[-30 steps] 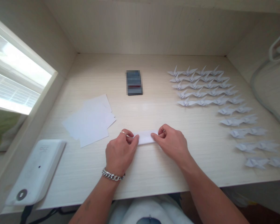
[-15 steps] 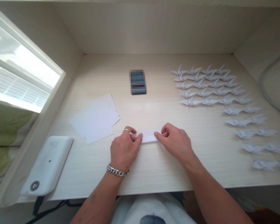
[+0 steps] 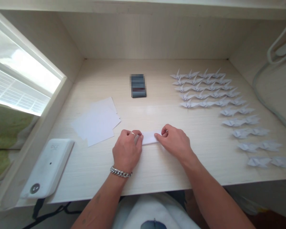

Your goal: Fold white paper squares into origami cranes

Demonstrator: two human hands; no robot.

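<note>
A small white folded paper strip [image 3: 149, 138] lies flat on the pale wooden desk [image 3: 157, 171], near its front edge. My left hand [image 3: 126, 151], with a ring and a chain bracelet, pinches the strip's left end with curled fingers. My right hand [image 3: 175, 142] pinches the right end, thumb and fingers pressed on the paper. Only the middle of the strip shows between my hands.
A loose stack of white paper sheets [image 3: 96, 122] lies to the left. Several folded paper cranes [image 3: 205, 92] sit in rows at the right. A dark blurred box [image 3: 138, 86] stands behind, a white device [image 3: 47, 168] at front left, a cable [image 3: 264, 92] at right.
My hands have closed in slightly on the strip, so less of it shows. The camera view has shifted a little; everything else on the desk stays put.
</note>
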